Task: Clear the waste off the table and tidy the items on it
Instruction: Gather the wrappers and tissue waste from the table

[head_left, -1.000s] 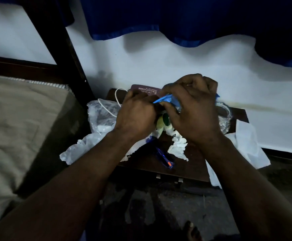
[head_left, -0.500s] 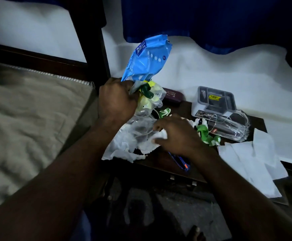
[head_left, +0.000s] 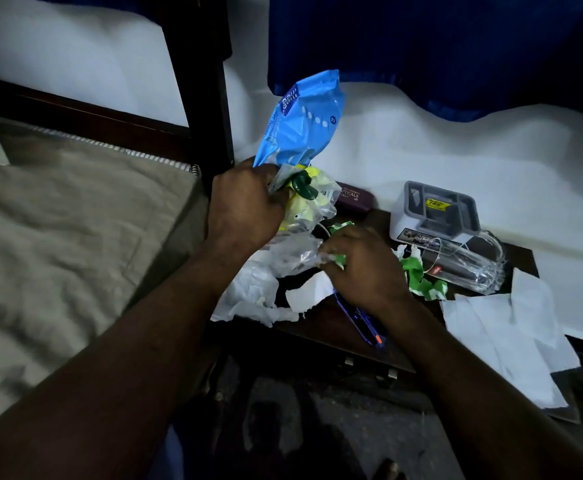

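Head view, dim light. Small dark wooden table (head_left: 324,332) beside a bed (head_left: 58,237), against a white wall.

Left hand (head_left: 245,206) is clenched around a bunch of waste held above the table's 10 o'clock corner: a blue wipes packet (head_left: 300,123) standing up out of the fist, and a yellow-green wrapper (head_left: 309,202) in clear film just below it.

Right hand (head_left: 366,268) is pressed down at table centre, fingers curled onto crumpled clear plastic (head_left: 283,261) and green-and-white wrapper scraps (head_left: 421,278). Grip looks partial; whether it has closed fully I cannot tell.

Still on the table: white tissue (head_left: 309,292) at 7 o'clock of the right hand, a blue pen (head_left: 363,323) half under the wrist, an overturned clear glass mug (head_left: 470,265) at 3 o'clock, a grey-and-white box (head_left: 435,213) at 1 o'clock, a maroon case (head_left: 354,199) at 12 o'clock, white paper sheets (head_left: 505,337) hanging over the edge at 4 o'clock.

Judgement: step in hand is gathering loose waste. Rake plastic and scraps toward the left fist in one sweep; keep the pen out of the bundle; stay clear of the mug, which could roll.
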`<action>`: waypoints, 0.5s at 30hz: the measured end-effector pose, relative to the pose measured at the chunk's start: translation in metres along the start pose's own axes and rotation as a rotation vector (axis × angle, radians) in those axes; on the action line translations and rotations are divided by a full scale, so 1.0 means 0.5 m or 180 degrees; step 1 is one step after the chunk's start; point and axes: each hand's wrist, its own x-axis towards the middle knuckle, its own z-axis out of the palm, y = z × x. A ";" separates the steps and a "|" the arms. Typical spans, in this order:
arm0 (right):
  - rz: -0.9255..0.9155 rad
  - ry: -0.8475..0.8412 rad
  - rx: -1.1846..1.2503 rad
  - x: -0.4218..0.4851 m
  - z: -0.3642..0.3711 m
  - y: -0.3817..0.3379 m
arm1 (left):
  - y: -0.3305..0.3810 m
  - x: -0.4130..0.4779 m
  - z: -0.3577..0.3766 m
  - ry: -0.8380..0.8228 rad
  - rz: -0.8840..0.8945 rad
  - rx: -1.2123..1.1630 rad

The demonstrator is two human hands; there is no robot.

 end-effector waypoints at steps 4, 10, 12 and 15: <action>0.0176 0.0577 -0.0075 0.009 -0.023 0.021 | 0.004 -0.003 0.006 0.0011 0.0073 0.0041; 0.0579 0.0206 -0.0963 0.004 -0.032 0.028 | 0.004 -0.004 0.011 0.0114 0.0096 0.0049; 0.0914 -0.0332 -0.0860 -0.001 -0.029 0.020 | 0.002 -0.004 0.012 0.0120 0.0087 0.0074; 0.1252 -0.0931 -0.0544 -0.004 -0.041 0.010 | -0.004 -0.003 0.011 0.0078 0.0057 0.0087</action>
